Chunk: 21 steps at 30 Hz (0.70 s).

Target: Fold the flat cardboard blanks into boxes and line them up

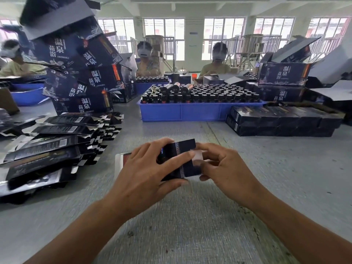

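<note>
Flat blanks (47, 149) fanned in a stack at table left. Left hand (144, 168) grips dark small box (182, 159) at table centre, fingers curled over it; right hand (222, 168) pinches its pale end flap (198, 157). Blue bottle tray (190, 111) behind, finished boxes (282, 121) lined up right

Left arm: bare forearm extended forward from lower left.
Left hand (146, 168): palm down, fingers spread and curled, thumb along the near side, gripping.
Right arm: bare forearm extended from lower right.
Right hand (224, 168): fingers bent inward, fingertips pinching opposite the left hand.
</note>
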Tool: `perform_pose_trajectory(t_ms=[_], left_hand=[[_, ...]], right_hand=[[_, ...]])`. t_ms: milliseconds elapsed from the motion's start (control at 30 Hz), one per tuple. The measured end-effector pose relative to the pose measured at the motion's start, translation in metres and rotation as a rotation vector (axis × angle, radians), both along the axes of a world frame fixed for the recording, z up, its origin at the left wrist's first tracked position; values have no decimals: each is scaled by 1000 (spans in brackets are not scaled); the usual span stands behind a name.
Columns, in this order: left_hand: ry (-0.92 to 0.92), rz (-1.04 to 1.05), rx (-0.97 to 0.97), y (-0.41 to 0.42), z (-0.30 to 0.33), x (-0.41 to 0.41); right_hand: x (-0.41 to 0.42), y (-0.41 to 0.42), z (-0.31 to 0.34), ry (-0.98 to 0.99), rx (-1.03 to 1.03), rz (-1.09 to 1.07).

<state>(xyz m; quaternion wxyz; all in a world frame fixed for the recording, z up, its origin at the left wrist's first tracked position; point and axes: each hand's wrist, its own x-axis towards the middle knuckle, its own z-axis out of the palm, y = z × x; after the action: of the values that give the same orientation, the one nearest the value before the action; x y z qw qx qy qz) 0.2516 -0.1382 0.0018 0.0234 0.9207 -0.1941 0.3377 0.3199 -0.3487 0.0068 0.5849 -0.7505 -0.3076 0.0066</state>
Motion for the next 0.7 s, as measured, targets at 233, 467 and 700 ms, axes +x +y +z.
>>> perform_pose_trajectory(t_ms=[233,467,700], left_hand=[[15,-18,-23,2,-1,1],[10,-35,-45,1,-1,0],[3,-27,-77,2,-1,-1]], right_hand=[[-8,4,-1,-189,-23,-125],[-11,4,0,-224,-19,-128],[-11,6,-5,-244,-25,-170]])
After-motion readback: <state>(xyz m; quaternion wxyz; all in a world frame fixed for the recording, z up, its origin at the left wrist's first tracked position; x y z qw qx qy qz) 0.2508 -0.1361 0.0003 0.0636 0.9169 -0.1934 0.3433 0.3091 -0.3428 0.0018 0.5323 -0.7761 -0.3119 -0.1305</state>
